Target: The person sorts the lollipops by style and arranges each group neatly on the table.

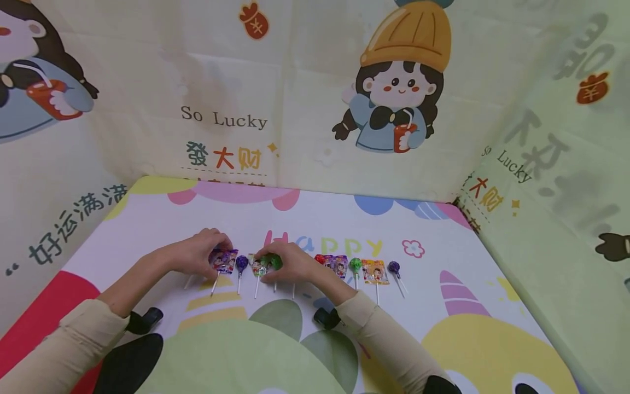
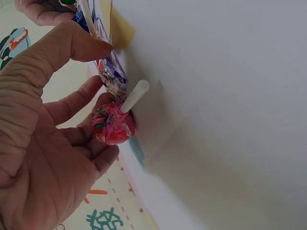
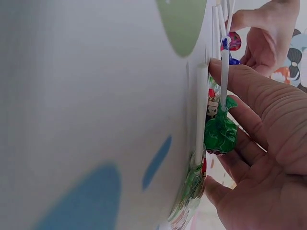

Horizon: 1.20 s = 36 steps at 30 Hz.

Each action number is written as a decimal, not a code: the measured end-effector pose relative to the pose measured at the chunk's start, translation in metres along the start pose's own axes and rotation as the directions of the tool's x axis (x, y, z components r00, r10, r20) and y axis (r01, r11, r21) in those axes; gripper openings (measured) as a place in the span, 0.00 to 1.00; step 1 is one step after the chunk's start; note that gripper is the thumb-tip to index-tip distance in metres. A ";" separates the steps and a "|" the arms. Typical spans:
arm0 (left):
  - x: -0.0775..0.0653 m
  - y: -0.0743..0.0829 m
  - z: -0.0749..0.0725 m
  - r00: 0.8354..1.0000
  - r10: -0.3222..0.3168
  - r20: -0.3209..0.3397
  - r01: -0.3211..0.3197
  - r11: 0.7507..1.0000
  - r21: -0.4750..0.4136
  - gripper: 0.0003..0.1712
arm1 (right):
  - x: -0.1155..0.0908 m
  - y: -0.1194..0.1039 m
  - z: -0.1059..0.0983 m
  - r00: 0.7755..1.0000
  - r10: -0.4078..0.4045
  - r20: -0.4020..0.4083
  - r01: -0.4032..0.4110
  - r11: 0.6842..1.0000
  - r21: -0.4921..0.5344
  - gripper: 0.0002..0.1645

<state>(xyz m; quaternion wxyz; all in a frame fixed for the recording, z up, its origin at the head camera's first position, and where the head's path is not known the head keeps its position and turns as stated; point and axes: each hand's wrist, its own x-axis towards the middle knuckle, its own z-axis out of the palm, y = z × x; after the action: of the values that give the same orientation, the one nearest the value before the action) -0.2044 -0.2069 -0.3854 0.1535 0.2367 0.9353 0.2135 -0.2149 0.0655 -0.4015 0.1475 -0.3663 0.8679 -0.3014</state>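
Note:
Lollipops lie in a row across the table. At the row's left end my left hand (image 1: pixel 199 253) pinches a flat purple-wrapped lollipop (image 1: pixel 225 261) between thumb and fingers. A round red-wrapped lollipop (image 2: pixel 115 123) sits by the other fingers in the left wrist view. My right hand (image 1: pixel 287 262) has thumb and fingertips at the sides of a flat green-and-clear-wrapped lollipop (image 1: pixel 256 267). Beneath that hand is a round green lollipop (image 3: pixel 220 134); another flat green-wrapped one (image 3: pixel 192 189) lies beside it. Between the hands stands a round dark purple lollipop (image 1: pixel 241 263).
To the right the row continues with a red lollipop (image 1: pixel 320 258), a flat purple one (image 1: pixel 337 265), a green one (image 1: pixel 356 265), a flat orange one (image 1: pixel 375 271) and a dark purple one (image 1: pixel 394 267). Printed cloth walls (image 1: pixel 315 126) surround the patterned table (image 1: pixel 221 355).

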 end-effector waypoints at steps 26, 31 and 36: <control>0.011 -0.004 -0.001 1.000 -0.016 -0.004 0.016 1.000 0.006 0.37 | 0.001 0.003 0.002 1.000 0.025 -0.008 -0.025 0.999 0.035 0.27; 0.008 -0.004 -0.001 0.999 -0.012 -0.032 0.012 1.000 -0.004 0.38 | 0.001 0.004 0.003 1.000 0.026 -0.009 -0.026 0.999 0.027 0.27; 0.008 -0.006 -0.006 0.997 -0.005 -0.079 0.005 1.000 -0.004 0.36 | 0.001 0.004 0.003 0.999 0.036 -0.008 -0.035 0.999 0.031 0.28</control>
<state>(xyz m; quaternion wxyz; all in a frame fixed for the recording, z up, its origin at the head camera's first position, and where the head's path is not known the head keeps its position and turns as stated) -0.2157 -0.2094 -0.3843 0.1177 0.2254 0.9408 0.2242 -0.2164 0.0657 -0.4059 0.1549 -0.3473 0.8701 -0.3136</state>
